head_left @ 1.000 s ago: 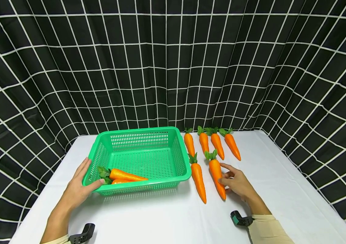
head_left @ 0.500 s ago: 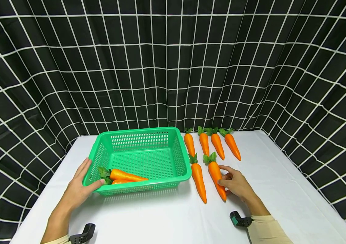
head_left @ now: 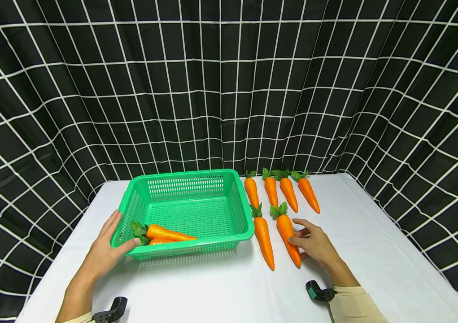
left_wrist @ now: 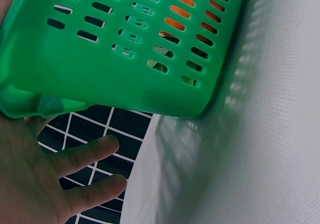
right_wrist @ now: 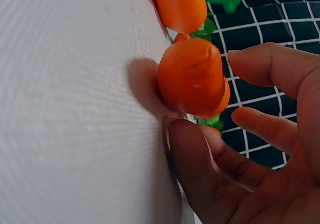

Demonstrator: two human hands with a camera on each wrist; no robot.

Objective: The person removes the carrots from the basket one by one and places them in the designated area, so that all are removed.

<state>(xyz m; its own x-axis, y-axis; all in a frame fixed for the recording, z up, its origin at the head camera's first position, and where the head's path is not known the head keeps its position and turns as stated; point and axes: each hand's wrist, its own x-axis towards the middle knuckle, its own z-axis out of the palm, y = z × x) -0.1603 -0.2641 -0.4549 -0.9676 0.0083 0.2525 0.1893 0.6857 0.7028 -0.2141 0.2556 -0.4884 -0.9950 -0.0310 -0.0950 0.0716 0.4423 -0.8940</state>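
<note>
A green plastic basket (head_left: 212, 242) stands left of centre in the head view, with carrots (head_left: 168, 233) lying at its front left inside. My left hand (head_left: 103, 251) rests at its near left corner, thumb over the rim and fingers along the outside. Those fingers (left_wrist: 95, 194) look straight and spread in the left wrist view. My right hand (head_left: 313, 242) is around the right side of a leafy-topped carrot (head_left: 286, 231) on the table. In the right wrist view a small gap shows between that carrot (right_wrist: 190, 73) and the upper fingertip; the hand (right_wrist: 270, 149) is loosely spread.
Another carrot (head_left: 264, 242) lies just left of the one by my right hand. Several carrots (head_left: 288, 193) are lined up behind, right of the basket. A white cloth covers the table (head_left: 196, 291); a black gridded curtain (head_left: 229, 89) rises at the back and sides.
Over the second, the carrot by my right hand has shifted slightly toward the table's front, its leafy end a little left. Left hand and basket stay in place.
</note>
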